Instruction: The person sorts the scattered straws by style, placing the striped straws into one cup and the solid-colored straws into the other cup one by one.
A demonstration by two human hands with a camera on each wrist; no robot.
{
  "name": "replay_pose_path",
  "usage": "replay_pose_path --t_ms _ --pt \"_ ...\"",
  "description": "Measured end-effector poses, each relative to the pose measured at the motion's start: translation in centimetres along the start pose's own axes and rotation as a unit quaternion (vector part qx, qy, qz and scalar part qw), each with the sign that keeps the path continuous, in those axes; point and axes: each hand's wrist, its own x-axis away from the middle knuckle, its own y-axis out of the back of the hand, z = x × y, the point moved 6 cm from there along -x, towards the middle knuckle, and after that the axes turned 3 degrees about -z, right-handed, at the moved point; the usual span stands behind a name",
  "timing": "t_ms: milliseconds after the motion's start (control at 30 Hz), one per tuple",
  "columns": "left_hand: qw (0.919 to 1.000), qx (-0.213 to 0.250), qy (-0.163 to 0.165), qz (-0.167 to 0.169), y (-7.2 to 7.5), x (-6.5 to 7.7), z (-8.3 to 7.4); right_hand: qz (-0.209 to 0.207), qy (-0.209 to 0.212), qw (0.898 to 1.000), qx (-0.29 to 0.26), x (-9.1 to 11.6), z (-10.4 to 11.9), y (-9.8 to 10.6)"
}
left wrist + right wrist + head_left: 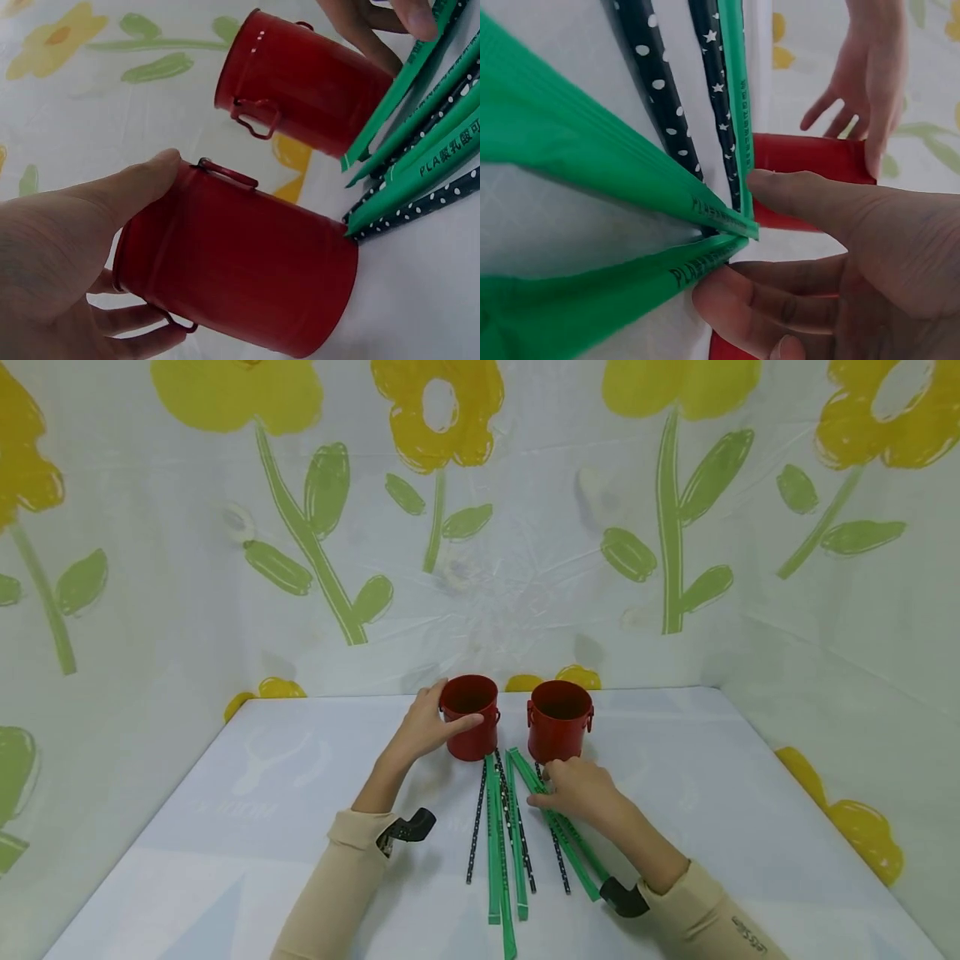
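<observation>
Pale tabletop (292,818), straws (492,839) between hands (423,727) (581,789)

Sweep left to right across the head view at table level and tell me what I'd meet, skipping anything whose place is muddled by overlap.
Left beige sleeve → left grip → left red bucket → right red bucket → right beige sleeve.

**"PLA" printed on green wrappers (450,154) near the right hand (581,787)'s fingers**

Left wrist view: below those fingers, one green wrapper's black print reads "PLA聚乳酸可", running off the edge. Right wrist view: at the fingertips, wrapper print begins "PL", the rest blurred. Behind the fingers, the right sleeve (697,906) bears dark lettering starting "Lets"; its ending is unclear.
</observation>
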Motion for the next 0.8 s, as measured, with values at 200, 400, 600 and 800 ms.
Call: replay_pose_path --t_ms 200,400,600,800 --pt "0.9994 0.033 -0.002 0.004 -0.5 -0.4 0.2 0.001 0.003 1.000 0.002 0.0 0.0 -0.1" --pt "0.9974 0.070 -0.014 -0.004 -0.9 -0.8 0.3 0.002 0.013 1.000 0.005 -0.1 0.0 -0.1" --pt "0.9967 0.078 -0.017 -0.016 -1.3 -0.9 0.7 0.009 0.009 1.000 0.003 0.1 -0.1 0.0" --pt "0.9955 0.086 -0.028 -0.025 -1.4 -1.2 1.0 0.012 -0.001 1.000 -0.001 -0.1 -0.3 -0.2"
